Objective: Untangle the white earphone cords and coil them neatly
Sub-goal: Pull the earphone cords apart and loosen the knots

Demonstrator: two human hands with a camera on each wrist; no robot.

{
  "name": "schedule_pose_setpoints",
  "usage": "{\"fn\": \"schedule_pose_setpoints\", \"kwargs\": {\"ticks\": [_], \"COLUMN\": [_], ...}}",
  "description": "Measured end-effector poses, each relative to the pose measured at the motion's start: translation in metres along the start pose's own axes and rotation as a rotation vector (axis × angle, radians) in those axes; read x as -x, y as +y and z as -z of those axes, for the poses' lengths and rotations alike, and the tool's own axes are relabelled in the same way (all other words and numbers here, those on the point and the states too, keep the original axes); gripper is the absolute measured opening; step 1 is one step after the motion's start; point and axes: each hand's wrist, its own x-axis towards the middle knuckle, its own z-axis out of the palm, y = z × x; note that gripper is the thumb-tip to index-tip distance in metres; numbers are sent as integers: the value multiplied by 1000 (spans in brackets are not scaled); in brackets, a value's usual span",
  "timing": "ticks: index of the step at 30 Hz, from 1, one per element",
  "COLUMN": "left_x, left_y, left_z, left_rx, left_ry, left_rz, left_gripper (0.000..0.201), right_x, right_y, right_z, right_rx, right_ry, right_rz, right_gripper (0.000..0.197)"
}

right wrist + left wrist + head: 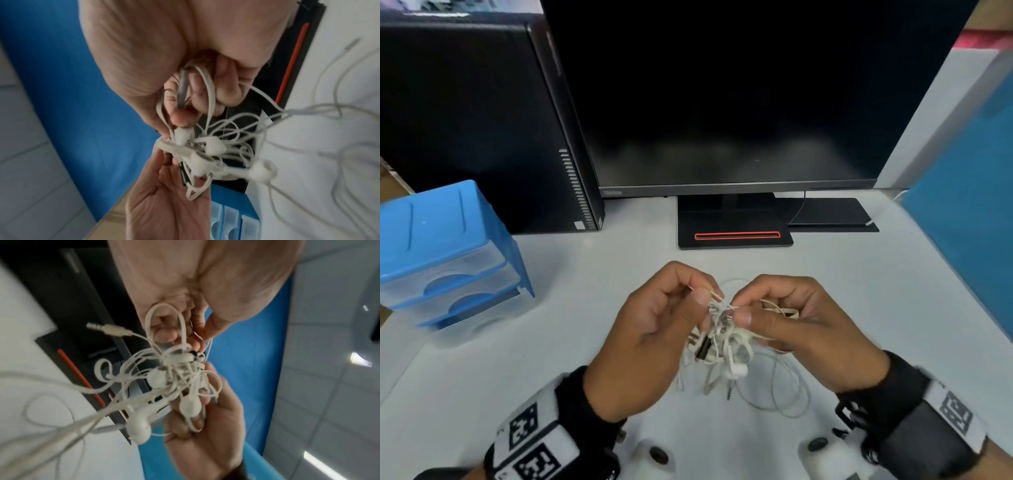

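Note:
A tangled bundle of white earphone cords (pixel 722 335) hangs between both hands just above the white desk (pixel 876 301). My left hand (pixel 703 293) pinches a strand at the top of the knot between thumb and forefinger. My right hand (pixel 739 308) pinches another strand close beside it, with cord loops running through its curled fingers (pixel 195 91). White earbuds (pixel 139 428) and a jack plug (pixel 111 330) dangle from the cord bundle (pixel 174 368). Loose loops (pixel 784 390) trail onto the desk under the right hand.
A dark monitor on a black stand base (pixel 734 236) faces me just beyond the hands. A black computer tower (pixel 482 120) and a blue drawer unit (pixel 448 246) stand at the left. A blue partition (pixel 969 205) borders the right.

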Motion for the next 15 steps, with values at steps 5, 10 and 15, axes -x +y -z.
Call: {"fn": "schedule_pose_setpoints", "kwargs": {"ticks": [5, 10, 15], "left_x": [-5, -8, -6], "left_y": [-1, -12, -4], "left_z": [5, 11, 20], "left_rx": [247, 126, 133], "left_ry": [4, -17, -261], "left_rz": [107, 148, 206], "left_gripper": [11, 19, 6], "right_x": [-4, -5, -3], "right_y": [2, 3, 9], "right_z": [0, -4, -5], "right_rx": [-116, -17, 152], "right_ry": [41, 104, 27], "right_rz": [-162, -180, -114], "right_gripper": [8, 16, 17]}}
